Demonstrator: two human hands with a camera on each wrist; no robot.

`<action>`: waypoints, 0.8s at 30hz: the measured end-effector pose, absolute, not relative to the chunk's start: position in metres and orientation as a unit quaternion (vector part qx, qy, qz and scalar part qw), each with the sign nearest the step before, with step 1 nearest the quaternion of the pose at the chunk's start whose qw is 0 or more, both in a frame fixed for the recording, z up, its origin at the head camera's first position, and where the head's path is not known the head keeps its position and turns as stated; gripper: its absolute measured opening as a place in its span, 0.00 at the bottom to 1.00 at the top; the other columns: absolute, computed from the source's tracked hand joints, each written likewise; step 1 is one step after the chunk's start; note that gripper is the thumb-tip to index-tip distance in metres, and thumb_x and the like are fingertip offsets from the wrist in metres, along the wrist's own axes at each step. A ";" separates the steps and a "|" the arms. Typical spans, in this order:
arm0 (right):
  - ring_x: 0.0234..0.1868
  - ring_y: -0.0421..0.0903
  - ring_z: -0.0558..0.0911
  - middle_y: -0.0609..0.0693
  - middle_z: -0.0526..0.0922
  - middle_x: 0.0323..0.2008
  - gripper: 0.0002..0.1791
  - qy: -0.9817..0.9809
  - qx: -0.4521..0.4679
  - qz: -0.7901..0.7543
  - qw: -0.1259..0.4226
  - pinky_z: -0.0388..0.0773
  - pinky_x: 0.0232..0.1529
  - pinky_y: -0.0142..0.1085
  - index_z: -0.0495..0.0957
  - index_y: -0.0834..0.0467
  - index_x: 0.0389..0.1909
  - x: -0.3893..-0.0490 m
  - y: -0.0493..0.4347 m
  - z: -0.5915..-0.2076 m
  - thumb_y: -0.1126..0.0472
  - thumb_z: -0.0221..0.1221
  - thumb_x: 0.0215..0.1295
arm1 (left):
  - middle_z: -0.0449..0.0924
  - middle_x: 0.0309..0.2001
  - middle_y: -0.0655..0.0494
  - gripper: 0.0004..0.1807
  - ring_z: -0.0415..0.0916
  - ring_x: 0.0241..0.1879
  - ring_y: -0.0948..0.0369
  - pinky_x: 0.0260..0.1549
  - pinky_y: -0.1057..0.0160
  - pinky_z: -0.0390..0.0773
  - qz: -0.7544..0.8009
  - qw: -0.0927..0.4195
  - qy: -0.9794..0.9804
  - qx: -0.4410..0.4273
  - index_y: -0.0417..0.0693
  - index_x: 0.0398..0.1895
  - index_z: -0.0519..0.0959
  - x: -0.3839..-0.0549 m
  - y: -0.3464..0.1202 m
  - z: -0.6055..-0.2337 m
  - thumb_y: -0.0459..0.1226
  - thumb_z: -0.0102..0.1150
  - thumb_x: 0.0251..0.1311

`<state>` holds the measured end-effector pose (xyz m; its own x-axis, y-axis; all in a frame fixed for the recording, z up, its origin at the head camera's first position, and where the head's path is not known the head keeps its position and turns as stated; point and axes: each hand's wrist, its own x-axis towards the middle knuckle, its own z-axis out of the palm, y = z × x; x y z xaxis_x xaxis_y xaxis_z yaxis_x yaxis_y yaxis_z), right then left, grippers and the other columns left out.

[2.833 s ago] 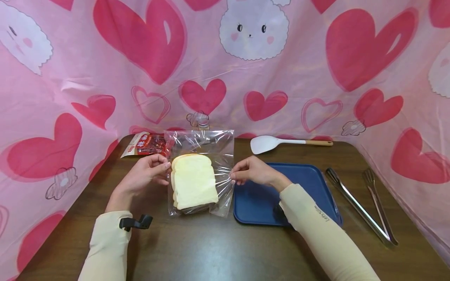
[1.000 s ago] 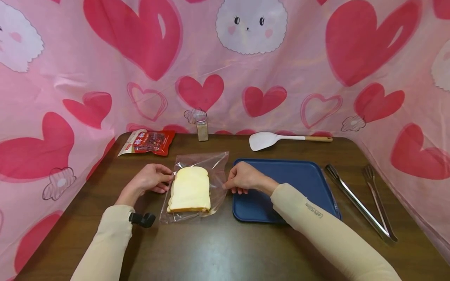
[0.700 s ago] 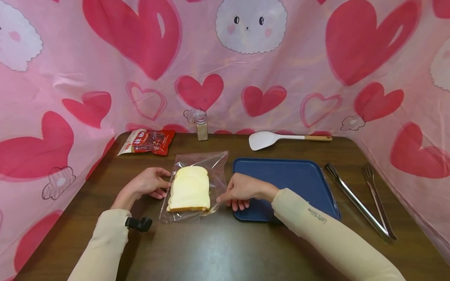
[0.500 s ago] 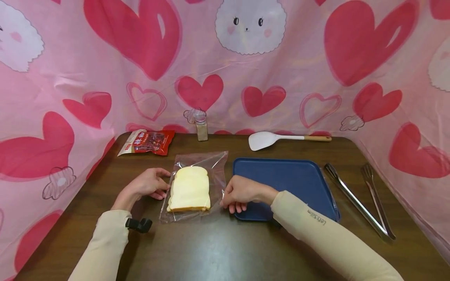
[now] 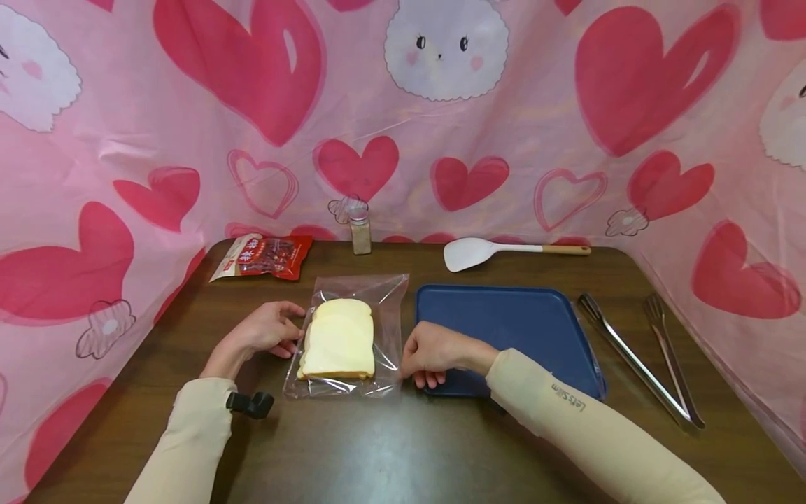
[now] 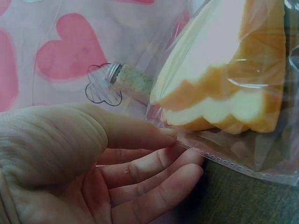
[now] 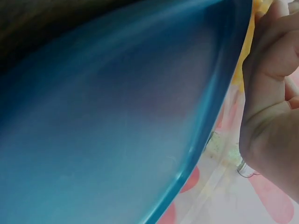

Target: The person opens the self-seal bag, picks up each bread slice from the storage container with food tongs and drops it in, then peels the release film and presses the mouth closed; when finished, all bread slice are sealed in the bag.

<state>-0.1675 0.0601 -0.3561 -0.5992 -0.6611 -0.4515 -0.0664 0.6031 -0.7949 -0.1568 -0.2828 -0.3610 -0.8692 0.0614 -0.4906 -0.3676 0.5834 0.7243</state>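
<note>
Sliced bread (image 5: 340, 339) lies in a clear plastic bag (image 5: 387, 308) on the table, left of the blue tray. My left hand (image 5: 267, 329) pinches the bag's left edge between thumb and fingertip; the left wrist view shows the thumb (image 6: 159, 135) on the perforated-looking seam, the other fingers loosely bent below. At the bag's lower right corner, my right hand (image 5: 441, 353) pinches the film, its wrist over the tray's near left part. In the right wrist view the tray (image 7: 117, 126) fills most of the picture and the right fingertips are mostly cut off.
Behind the bread are a red-and-white packet (image 5: 267, 257) and a small seasoning jar (image 5: 361, 234). A white spatula (image 5: 472, 253) with a wooden handle lies behind the blue tray (image 5: 497, 315). Metal tongs (image 5: 642, 371) lie at the right. A pink heart-print curtain (image 5: 403, 112) surrounds the table.
The bagged bread, held raised earlier, has come down flat onto the table. My right hand has slid down the bag's right side to its lower corner, which now lies spread out.
</note>
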 end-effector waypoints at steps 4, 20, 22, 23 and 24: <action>0.10 0.38 0.75 0.50 0.82 0.14 0.13 0.801 -0.230 -0.387 0.395 0.72 0.13 0.26 0.88 0.64 0.25 -0.167 0.060 -0.356 0.61 0.70 0.68 | 0.83 0.38 0.43 0.30 0.81 0.28 0.56 0.31 0.61 0.89 0.443 0.240 0.859 -0.088 0.33 0.73 0.65 -0.156 -0.285 -0.362 0.31 0.61 0.71; 0.13 0.41 0.76 0.46 0.79 0.17 0.12 0.883 -0.282 -0.333 0.173 0.76 0.19 0.33 0.87 0.55 0.47 -0.182 0.052 -0.344 0.55 0.72 0.67 | 0.83 0.39 0.43 0.31 0.81 0.29 0.55 0.33 0.59 0.89 0.429 0.234 0.869 -0.080 0.34 0.74 0.65 -0.156 -0.287 -0.362 0.31 0.60 0.70; 0.19 0.42 0.78 0.48 0.83 0.23 0.22 0.891 -0.302 -0.303 0.151 0.78 0.25 0.35 0.83 0.52 0.61 -0.184 0.049 -0.345 0.54 0.72 0.67 | 0.83 0.39 0.43 0.31 0.81 0.30 0.55 0.33 0.59 0.89 0.427 0.234 0.870 -0.078 0.35 0.74 0.65 -0.156 -0.287 -0.361 0.31 0.60 0.70; 0.22 0.43 0.79 0.49 0.84 0.25 0.27 0.894 -0.307 -0.289 0.152 0.78 0.27 0.37 0.81 0.52 0.66 -0.186 0.049 -0.346 0.54 0.72 0.67 | 0.83 0.39 0.43 0.31 0.81 0.30 0.55 0.33 0.59 0.89 0.427 0.234 0.870 -0.076 0.35 0.74 0.65 -0.156 -0.287 -0.361 0.31 0.61 0.70; 0.27 0.44 0.80 0.50 0.87 0.30 0.30 0.899 -0.310 -0.270 0.152 0.79 0.31 0.37 0.79 0.51 0.69 -0.186 0.048 -0.348 0.53 0.72 0.68 | 0.83 0.39 0.43 0.31 0.81 0.30 0.55 0.33 0.59 0.89 0.428 0.234 0.870 -0.075 0.35 0.74 0.65 -0.156 -0.287 -0.362 0.31 0.61 0.70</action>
<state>-0.1863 0.0481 -0.3478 -0.7623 -0.6386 -0.1056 -0.4744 0.6622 -0.5801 -0.1557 -0.2867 -0.3615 -0.8792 0.0691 -0.4715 -0.3315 0.6222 0.7092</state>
